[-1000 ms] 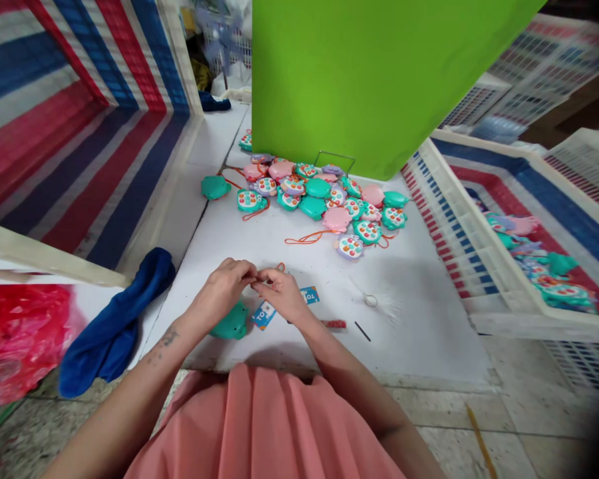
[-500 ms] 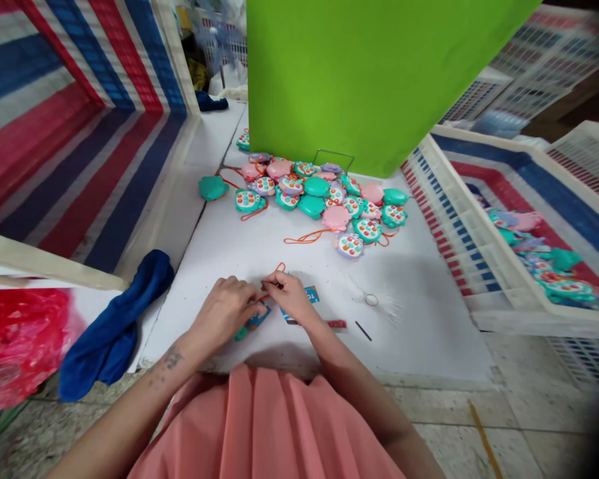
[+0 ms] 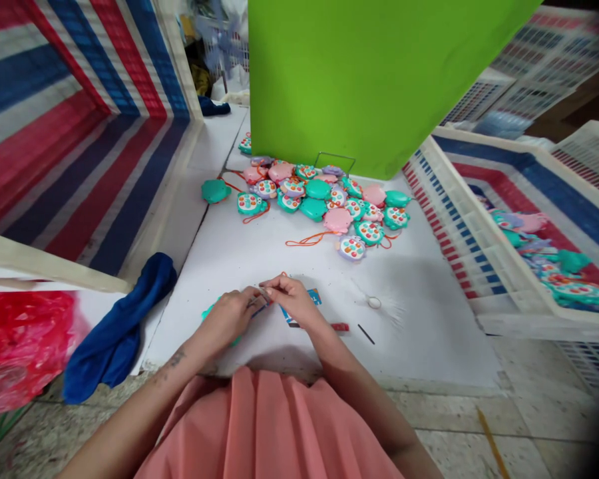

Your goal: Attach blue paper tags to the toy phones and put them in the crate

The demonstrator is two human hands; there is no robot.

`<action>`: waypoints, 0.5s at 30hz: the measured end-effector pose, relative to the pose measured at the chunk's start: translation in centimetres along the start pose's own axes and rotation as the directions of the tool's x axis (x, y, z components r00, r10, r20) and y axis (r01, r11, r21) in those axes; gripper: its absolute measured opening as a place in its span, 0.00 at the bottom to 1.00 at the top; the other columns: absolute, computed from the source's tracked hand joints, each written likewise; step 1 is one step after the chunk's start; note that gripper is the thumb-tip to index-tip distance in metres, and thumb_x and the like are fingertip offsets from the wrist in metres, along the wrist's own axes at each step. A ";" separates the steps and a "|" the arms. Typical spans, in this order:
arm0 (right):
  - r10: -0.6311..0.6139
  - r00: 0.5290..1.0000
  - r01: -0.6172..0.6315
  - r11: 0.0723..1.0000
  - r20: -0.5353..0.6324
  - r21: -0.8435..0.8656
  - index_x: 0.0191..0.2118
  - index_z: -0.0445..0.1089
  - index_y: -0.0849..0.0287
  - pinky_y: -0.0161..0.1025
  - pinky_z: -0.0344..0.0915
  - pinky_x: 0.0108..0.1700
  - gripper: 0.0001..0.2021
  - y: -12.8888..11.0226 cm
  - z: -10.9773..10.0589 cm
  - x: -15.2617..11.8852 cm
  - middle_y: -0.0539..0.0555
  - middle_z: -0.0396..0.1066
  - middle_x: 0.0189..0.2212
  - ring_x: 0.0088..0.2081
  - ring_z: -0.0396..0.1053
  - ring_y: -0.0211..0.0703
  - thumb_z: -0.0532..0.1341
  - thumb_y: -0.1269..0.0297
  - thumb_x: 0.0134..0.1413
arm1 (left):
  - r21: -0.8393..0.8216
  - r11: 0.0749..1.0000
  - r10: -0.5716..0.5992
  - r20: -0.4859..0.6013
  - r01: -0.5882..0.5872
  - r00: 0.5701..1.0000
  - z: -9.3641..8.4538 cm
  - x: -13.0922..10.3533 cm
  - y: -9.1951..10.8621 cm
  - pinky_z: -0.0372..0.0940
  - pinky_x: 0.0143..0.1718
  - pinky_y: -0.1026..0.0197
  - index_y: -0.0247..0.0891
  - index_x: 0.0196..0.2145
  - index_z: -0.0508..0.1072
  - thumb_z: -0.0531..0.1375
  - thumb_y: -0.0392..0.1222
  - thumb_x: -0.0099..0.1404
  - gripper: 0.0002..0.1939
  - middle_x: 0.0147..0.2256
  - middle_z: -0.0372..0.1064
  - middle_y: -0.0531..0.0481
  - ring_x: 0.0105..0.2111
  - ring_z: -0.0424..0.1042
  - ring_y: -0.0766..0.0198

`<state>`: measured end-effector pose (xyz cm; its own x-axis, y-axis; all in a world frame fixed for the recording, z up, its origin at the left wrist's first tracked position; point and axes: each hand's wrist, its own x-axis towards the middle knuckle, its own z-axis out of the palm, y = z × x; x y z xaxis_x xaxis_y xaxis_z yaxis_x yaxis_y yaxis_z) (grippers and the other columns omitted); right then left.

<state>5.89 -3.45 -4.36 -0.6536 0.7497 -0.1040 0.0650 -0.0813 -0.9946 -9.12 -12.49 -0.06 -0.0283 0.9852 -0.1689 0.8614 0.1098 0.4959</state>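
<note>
Near the table's front, my left hand (image 3: 233, 311) and my right hand (image 3: 293, 299) meet at the fingertips, both closed. Between them is something small and thin, too small to make out. A green toy (image 3: 208, 311) shows partly from under my left hand. Blue printed cards (image 3: 313, 297) lie beneath and beside my right hand. To the right are a red object (image 3: 340, 326), a dark thin stick (image 3: 366, 334) and a bundle of white ties (image 3: 387, 307) held by a ring. Several green, pink and purple toys with orange cords (image 3: 318, 189) lie piled farther back.
A green board (image 3: 349, 86) stands behind the pile. On the right is a lined basket (image 3: 519, 313) holding more toys. A striped-lined crate (image 3: 54, 266) stands left, with a blue cloth (image 3: 122, 332) and red plastic bag (image 3: 24, 346) near it.
My left hand has shifted slightly, and more of the green toy shows to its left. The orange cord above my fingertips shows less. The whole view has moved a little.
</note>
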 end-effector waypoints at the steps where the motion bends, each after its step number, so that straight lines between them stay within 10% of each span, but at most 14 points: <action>1: 0.015 0.999 -0.017 0.998 0.028 0.054 0.32 0.71 0.58 0.38 0.63 0.39 0.06 0.0 0.0 -0.1 0.50 0.72 0.32 0.33 0.68 0.39 0.61 0.62 0.50 | -0.134 0.990 -0.041 0.005 0.041 0.999 -0.2 0.1 -0.4 0.58 0.29 0.61 0.40 0.44 0.65 0.51 0.40 0.65 0.10 0.27 0.71 0.51 0.27 0.69 0.60; 7: 0.121 0.990 -0.134 0.969 0.077 0.205 0.30 0.70 0.60 0.36 0.63 0.33 0.09 0.2 0.6 -0.1 0.48 0.69 0.24 0.27 0.66 0.36 0.64 0.59 0.45 | -0.541 0.840 -0.057 -0.016 0.040 0.998 -0.3 0.3 -2.3 0.57 0.24 0.66 0.40 0.42 0.64 0.54 0.45 0.63 0.10 0.23 0.67 0.57 0.22 0.64 0.66; 15: 0.146 0.985 -0.129 0.976 -0.087 0.174 0.27 0.71 0.60 0.35 0.61 0.32 0.09 0.4 1.1 0.2 0.48 0.69 0.23 0.25 0.64 0.36 0.64 0.59 0.42 | 0.022 0.986 0.167 -0.299 -0.168 0.940 -0.1 -0.4 -1.9 0.59 0.41 0.55 0.44 0.35 0.76 0.61 0.41 0.59 0.06 0.36 0.68 0.48 0.37 0.63 0.58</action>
<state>4.93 -4.11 -4.80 -0.5689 0.7841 -0.2483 0.0170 -0.2906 -0.9567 -10.82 -13.05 -0.89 -0.0347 0.9833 0.1787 0.8650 -0.0600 0.4982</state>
